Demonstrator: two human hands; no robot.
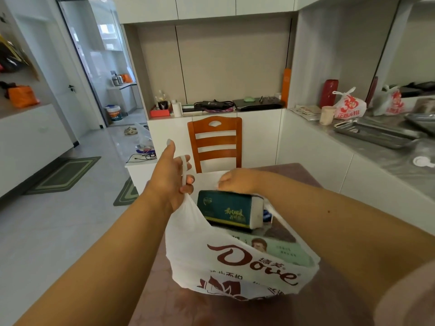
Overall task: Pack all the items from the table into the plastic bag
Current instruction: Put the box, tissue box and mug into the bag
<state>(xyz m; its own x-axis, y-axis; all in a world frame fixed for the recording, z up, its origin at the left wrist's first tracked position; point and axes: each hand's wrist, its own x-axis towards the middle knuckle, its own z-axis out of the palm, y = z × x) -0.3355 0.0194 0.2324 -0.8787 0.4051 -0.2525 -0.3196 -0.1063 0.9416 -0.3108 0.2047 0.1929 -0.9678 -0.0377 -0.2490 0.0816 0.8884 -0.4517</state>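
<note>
A white plastic bag (pixel 211 252) with red "Dove" print stands open on the brownish table (pixel 303 175). My left hand (pixel 169 175) grips its left handle and lifts it up. My right hand (pixel 237 181) is closed on the far rim of the bag, just behind a dark green tissue pack (pixel 229 211). That pack lies in the bag's mouth, on top of a light green package (pixel 280 251) with a printed face. A bit of something blue shows deeper inside on the right.
An orange wooden chair (pixel 215 142) stands at the table's far side. On the right runs a grey counter with metal trays (pixel 374 135), a cup (pixel 327 115) and a printed bag (pixel 349 105). Tiled floor with green mats (pixel 64 175) lies to the left.
</note>
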